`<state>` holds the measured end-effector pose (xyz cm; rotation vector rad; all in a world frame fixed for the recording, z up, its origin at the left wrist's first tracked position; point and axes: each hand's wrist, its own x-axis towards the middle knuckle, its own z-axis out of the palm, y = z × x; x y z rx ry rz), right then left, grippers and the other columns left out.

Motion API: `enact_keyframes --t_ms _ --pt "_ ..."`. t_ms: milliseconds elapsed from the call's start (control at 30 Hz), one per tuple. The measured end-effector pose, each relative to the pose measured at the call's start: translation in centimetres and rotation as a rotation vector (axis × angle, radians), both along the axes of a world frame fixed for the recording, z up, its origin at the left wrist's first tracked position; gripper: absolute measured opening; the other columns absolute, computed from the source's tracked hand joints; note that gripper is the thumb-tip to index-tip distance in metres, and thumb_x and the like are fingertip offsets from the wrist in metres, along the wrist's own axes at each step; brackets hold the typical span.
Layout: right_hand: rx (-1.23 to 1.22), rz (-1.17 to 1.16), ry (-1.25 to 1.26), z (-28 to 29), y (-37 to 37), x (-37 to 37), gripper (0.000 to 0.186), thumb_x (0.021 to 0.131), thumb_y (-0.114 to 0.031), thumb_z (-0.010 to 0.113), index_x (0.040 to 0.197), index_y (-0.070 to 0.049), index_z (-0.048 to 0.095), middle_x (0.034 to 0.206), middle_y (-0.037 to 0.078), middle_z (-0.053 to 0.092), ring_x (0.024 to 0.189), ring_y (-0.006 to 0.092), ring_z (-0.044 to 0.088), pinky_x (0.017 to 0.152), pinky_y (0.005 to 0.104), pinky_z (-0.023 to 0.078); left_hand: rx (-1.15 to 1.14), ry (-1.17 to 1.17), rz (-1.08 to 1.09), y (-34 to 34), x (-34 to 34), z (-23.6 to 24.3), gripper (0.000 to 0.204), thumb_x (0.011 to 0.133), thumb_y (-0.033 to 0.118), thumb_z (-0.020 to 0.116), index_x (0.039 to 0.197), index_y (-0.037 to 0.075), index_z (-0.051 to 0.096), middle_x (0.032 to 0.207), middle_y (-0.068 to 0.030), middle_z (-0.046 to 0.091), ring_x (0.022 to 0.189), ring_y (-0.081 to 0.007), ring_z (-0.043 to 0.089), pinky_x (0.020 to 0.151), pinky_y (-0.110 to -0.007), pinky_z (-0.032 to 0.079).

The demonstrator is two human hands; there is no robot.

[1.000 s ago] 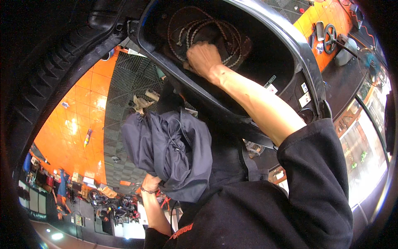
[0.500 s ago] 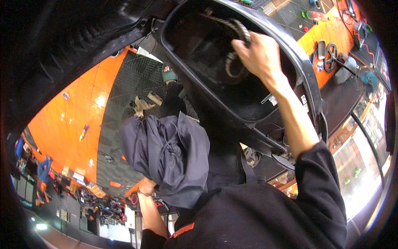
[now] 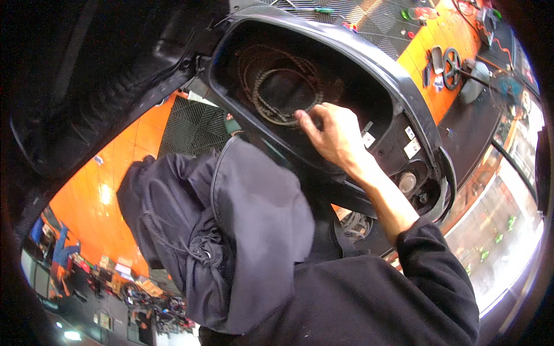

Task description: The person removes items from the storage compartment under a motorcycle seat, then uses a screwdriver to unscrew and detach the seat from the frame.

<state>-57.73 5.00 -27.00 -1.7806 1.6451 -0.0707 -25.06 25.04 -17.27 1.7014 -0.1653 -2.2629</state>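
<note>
A coiled braided cord (image 3: 264, 78) lies in an open black storage compartment (image 3: 360, 104). My right hand (image 3: 320, 130) is over its lower right edge, thumb and fingers loosely bent and apart, the tips beside or touching the cord; I cannot tell which. A dark grey cloth drawstring bag (image 3: 254, 219) fills the lower middle, below the compartment, against my dark top. My left hand is out of sight, apparently behind the bag.
A raised black lid (image 3: 109, 63) spans the upper left. Orange floor (image 3: 109, 202) and dark matting (image 3: 187, 124) show below. A wheel-like part (image 3: 452, 68) lies at upper right. Another person (image 3: 63, 254) is far off at lower left, among boxes and motorbikes.
The cord, lifted in my right hand half a second ago, now lies in the compartment. That hand has moved down and left and loosened. The bag has swung larger into view, covering my left hand.
</note>
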Motion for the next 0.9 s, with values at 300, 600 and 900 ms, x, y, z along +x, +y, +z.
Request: enact_keyframes --t_ms 300,600,900 --pt "-0.207 -0.800 -0.290 8.4 -1.7 -7.6 0.040 0.105 -0.030 0.065 0.077 -0.002 0.074 0.060 -0.005 0.054 0.057 0.0014 0.039 0.052 0.0241 0.030 0.055 0.199 0.368 -18.3 -16.2 -11.8 0.048 0.094 0.029 0.064 0.131 -0.002 0.065 0.121 -0.0127 0.072 0.101 -0.0202 0.067 0.085 -0.034 0.050" --pt "0.122 -0.678 -0.378 9.0 0.5 -7.1 0.042 0.106 -0.031 0.060 0.074 -0.003 0.066 0.060 -0.003 0.048 0.057 0.0046 0.039 0.051 0.0272 0.030 0.102 0.008 0.507 -28.8 -23.5 -26.4 0.043 0.096 0.026 0.064 0.129 -0.002 0.065 0.124 -0.0141 0.070 0.105 -0.0225 0.066 0.092 -0.039 0.049" --pt "-0.529 -0.466 -0.130 4.3 -9.7 -5.1 0.040 0.099 -0.038 0.065 0.095 0.000 0.078 0.079 0.021 0.072 0.072 0.0372 0.071 0.068 0.0448 0.053 -0.280 -0.130 0.289 -19.5 -17.5 -4.2 0.098 0.097 0.027 0.071 0.164 0.000 0.005 0.161 -0.0288 0.030 0.142 -0.0397 0.048 0.114 -0.054 0.044"
